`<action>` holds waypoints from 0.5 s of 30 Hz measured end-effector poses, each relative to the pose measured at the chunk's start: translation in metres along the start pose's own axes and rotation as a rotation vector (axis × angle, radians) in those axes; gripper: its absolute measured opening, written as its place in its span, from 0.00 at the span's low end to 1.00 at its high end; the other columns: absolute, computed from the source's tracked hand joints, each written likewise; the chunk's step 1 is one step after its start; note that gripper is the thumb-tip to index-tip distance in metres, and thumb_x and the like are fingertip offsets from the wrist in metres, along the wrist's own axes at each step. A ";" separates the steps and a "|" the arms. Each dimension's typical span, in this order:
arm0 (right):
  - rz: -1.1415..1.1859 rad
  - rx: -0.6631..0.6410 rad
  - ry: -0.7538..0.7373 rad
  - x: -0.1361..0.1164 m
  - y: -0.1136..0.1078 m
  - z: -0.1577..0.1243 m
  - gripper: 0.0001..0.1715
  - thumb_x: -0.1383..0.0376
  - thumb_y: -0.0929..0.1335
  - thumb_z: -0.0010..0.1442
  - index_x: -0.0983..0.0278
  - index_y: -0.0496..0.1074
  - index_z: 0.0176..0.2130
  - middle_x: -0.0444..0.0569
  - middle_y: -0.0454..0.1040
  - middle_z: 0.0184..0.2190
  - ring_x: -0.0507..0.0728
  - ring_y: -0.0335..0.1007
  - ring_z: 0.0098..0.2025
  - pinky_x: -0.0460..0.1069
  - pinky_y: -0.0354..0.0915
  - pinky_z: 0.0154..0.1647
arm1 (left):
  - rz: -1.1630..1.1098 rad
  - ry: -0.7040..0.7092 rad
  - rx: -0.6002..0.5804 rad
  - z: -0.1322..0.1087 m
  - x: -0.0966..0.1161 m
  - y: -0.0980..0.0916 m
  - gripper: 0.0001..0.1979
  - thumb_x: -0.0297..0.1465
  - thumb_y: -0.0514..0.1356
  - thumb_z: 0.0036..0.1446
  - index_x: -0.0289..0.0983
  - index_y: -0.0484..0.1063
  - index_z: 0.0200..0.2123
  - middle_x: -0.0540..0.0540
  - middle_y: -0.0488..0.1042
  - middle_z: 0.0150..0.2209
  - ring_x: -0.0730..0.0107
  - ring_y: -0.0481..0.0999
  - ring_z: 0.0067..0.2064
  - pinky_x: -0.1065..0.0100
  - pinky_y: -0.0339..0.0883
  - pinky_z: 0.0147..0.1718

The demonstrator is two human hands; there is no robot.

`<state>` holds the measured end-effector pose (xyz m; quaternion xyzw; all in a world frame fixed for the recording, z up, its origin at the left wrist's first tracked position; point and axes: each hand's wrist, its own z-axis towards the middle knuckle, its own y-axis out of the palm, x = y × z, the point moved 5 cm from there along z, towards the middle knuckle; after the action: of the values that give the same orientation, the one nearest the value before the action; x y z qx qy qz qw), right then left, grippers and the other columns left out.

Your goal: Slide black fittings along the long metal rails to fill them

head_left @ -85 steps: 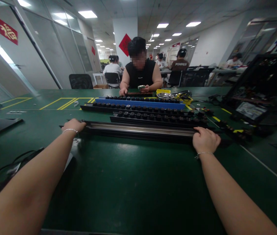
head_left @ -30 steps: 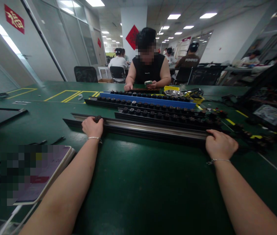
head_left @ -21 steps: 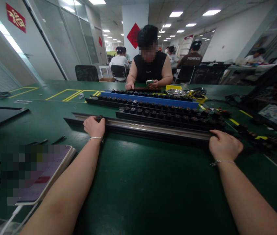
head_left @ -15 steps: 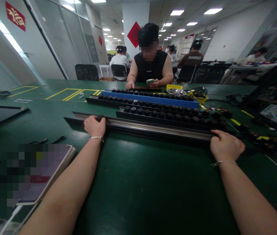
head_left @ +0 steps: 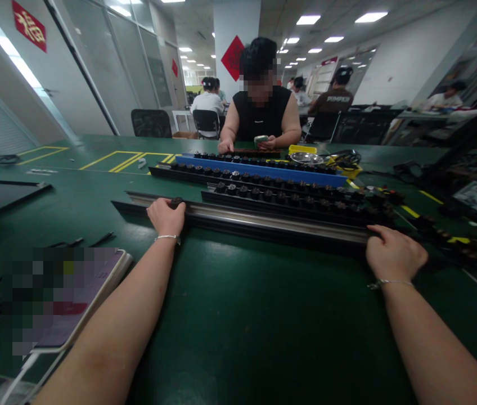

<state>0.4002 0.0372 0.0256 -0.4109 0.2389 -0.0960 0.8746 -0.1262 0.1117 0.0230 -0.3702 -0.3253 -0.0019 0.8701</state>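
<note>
A long black rail (head_left: 264,219) with a shiny metal groove lies across the green table in front of me. Near its left end, my left hand (head_left: 166,216) is closed around a small black round part (head_left: 176,202) seated at the groove; how the fingers wrap underneath is hidden. My right hand (head_left: 395,252) grips the rail toward its right end, with the forefinger lying along the top edge. Just behind the rail stands a similar black rail (head_left: 272,201) carrying a row of black wheels (head_left: 268,194). The stretch of groove between my hands is bare metal.
Farther back lie a blue rail (head_left: 264,171) with wheels, a metal dish (head_left: 307,158) and a yellow tray (head_left: 302,149). A phone (head_left: 82,306) with a white cable is at left. Opposite sits a person (head_left: 259,107) holding a phone. Loose black parts (head_left: 449,242) are at right.
The whole view has shifted slightly, so everything appears a little farther right. Both hands keep their places on the rail and the black round part.
</note>
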 end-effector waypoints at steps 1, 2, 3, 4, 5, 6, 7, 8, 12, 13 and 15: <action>-0.001 -0.003 0.000 0.000 0.000 0.000 0.23 0.64 0.56 0.51 0.58 0.74 0.40 0.45 0.75 0.44 0.58 0.64 0.51 0.57 0.52 0.53 | 0.002 0.006 -0.006 0.000 0.001 0.000 0.11 0.40 0.58 0.45 0.39 0.64 0.28 0.42 0.71 0.34 0.53 0.68 0.44 0.54 0.56 0.50; -0.003 -0.006 -0.001 0.000 0.000 0.000 0.23 0.64 0.56 0.51 0.58 0.74 0.40 0.45 0.74 0.44 0.58 0.64 0.51 0.57 0.52 0.52 | 0.006 0.014 -0.010 -0.001 0.002 0.000 0.11 0.40 0.58 0.45 0.39 0.63 0.28 0.42 0.71 0.34 0.53 0.69 0.44 0.54 0.55 0.50; -0.004 -0.008 0.000 -0.001 -0.001 0.000 0.23 0.64 0.56 0.51 0.58 0.74 0.40 0.45 0.74 0.44 0.58 0.64 0.51 0.57 0.52 0.52 | 0.010 0.021 -0.014 -0.001 0.003 0.000 0.11 0.40 0.58 0.45 0.39 0.63 0.27 0.43 0.71 0.33 0.53 0.69 0.44 0.54 0.55 0.51; -0.005 -0.011 0.001 -0.001 -0.001 0.000 0.23 0.64 0.56 0.51 0.58 0.74 0.40 0.45 0.74 0.44 0.58 0.64 0.51 0.57 0.52 0.52 | 0.015 0.028 -0.017 -0.002 0.004 0.000 0.11 0.40 0.58 0.44 0.39 0.62 0.27 0.43 0.71 0.33 0.54 0.69 0.44 0.53 0.54 0.51; -0.004 -0.011 0.005 -0.001 -0.001 0.000 0.23 0.63 0.56 0.51 0.58 0.74 0.40 0.45 0.74 0.44 0.58 0.64 0.51 0.57 0.52 0.52 | 0.022 0.034 -0.018 -0.002 0.005 0.000 0.11 0.40 0.58 0.44 0.40 0.62 0.27 0.44 0.71 0.33 0.54 0.69 0.43 0.53 0.54 0.51; -0.002 -0.012 0.008 -0.002 -0.002 -0.001 0.23 0.63 0.56 0.51 0.58 0.74 0.40 0.45 0.74 0.44 0.58 0.64 0.51 0.57 0.52 0.52 | 0.028 0.040 -0.018 -0.002 0.006 -0.001 0.11 0.40 0.58 0.44 0.40 0.62 0.26 0.44 0.71 0.33 0.54 0.69 0.43 0.54 0.54 0.51; 0.000 -0.013 0.009 -0.002 -0.002 -0.001 0.23 0.63 0.56 0.51 0.58 0.74 0.40 0.45 0.74 0.44 0.58 0.63 0.51 0.57 0.51 0.52 | 0.037 0.045 -0.018 -0.003 0.007 -0.001 0.11 0.40 0.58 0.44 0.40 0.62 0.26 0.44 0.71 0.33 0.54 0.70 0.43 0.54 0.55 0.51; 0.002 -0.012 0.009 -0.002 -0.002 -0.001 0.23 0.63 0.56 0.51 0.57 0.74 0.40 0.45 0.74 0.44 0.58 0.63 0.51 0.57 0.51 0.52 | 0.046 0.049 -0.020 -0.003 0.007 -0.001 0.11 0.40 0.58 0.44 0.40 0.62 0.26 0.44 0.71 0.33 0.55 0.70 0.42 0.54 0.55 0.50; 0.012 -0.004 0.001 -0.001 -0.001 -0.001 0.22 0.63 0.56 0.50 0.57 0.73 0.39 0.45 0.74 0.44 0.58 0.64 0.51 0.57 0.51 0.52 | 0.073 0.067 -0.032 -0.003 0.009 0.000 0.12 0.41 0.58 0.44 0.40 0.63 0.26 0.44 0.71 0.32 0.54 0.70 0.42 0.54 0.55 0.50; 0.015 0.003 0.003 -0.001 -0.001 -0.001 0.22 0.64 0.56 0.50 0.57 0.73 0.39 0.44 0.74 0.44 0.58 0.64 0.50 0.57 0.51 0.52 | 0.077 0.071 -0.034 -0.003 0.010 0.000 0.12 0.41 0.58 0.44 0.40 0.63 0.27 0.44 0.71 0.33 0.54 0.70 0.42 0.54 0.55 0.50; 0.021 0.022 0.002 0.000 -0.001 -0.001 0.23 0.64 0.56 0.50 0.57 0.74 0.39 0.44 0.75 0.43 0.57 0.64 0.49 0.57 0.51 0.52 | 0.083 0.082 -0.036 -0.004 0.011 0.001 0.12 0.41 0.58 0.44 0.40 0.63 0.27 0.44 0.71 0.33 0.54 0.70 0.42 0.54 0.55 0.50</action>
<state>0.3996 0.0359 0.0259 -0.3987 0.2432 -0.0897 0.8797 -0.1155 0.1125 0.0266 -0.3987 -0.2736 0.0134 0.8752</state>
